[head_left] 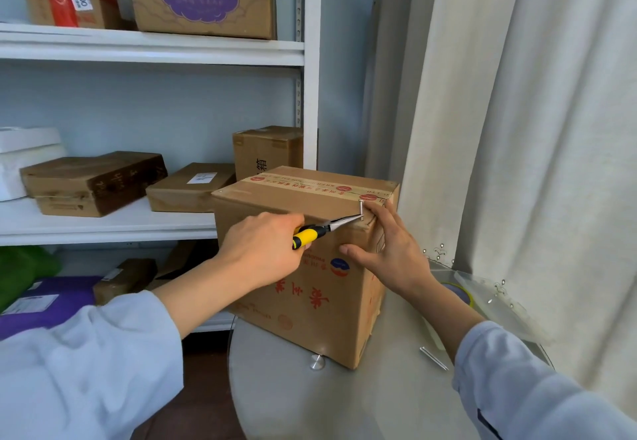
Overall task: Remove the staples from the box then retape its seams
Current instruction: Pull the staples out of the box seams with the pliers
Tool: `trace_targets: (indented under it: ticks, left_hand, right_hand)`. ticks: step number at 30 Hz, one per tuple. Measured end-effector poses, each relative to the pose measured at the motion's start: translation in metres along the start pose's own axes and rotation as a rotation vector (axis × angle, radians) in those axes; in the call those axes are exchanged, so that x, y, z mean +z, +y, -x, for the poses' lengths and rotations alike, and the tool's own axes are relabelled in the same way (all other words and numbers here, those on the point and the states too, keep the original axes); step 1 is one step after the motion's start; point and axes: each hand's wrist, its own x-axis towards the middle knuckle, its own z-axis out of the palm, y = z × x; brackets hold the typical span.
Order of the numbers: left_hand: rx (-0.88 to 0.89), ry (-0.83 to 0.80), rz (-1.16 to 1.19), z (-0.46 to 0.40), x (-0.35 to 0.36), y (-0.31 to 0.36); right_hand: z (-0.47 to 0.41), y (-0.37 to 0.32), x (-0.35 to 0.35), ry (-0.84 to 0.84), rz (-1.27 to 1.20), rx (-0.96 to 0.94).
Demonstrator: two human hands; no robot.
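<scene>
Loose staple (433, 357) on table (275, 388) | hands: left (262, 250) grips pliers (320, 231), right (389, 250) flat against box (310, 301) | shelf (151, 50) behind

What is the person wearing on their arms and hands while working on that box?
Both arms wear loose, pale blue-grey fabric sleeves, pushed up so the forearms are bare. The right sleeve shows a small dark mark near its lower edge; the left sleeve looks plain. The left hand and right hand are bare: no gloves, rings or watch visible.
</scene>
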Motion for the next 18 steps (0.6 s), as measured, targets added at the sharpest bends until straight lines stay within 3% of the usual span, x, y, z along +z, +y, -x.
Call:
trace_targets:
  ticks: [6, 15, 18]
  left_hand:
    - [0.056, 0.2, -0.179, 0.007, 0.002, 0.004]
    - [-0.027, 0.173, 0.024, 0.004, 0.0, 0.003]
    - [-0.032, 0.206, -0.014, -0.005, -0.016, 0.003]
  right_hand:
    - [0.002, -0.002, -0.003, -0.013, -0.006, -0.007]
    - [0.001, -0.001, -0.006, -0.044, -0.006, -0.013]
    - [-0.003, 0.0, -0.009, -0.101, -0.016, -0.012]
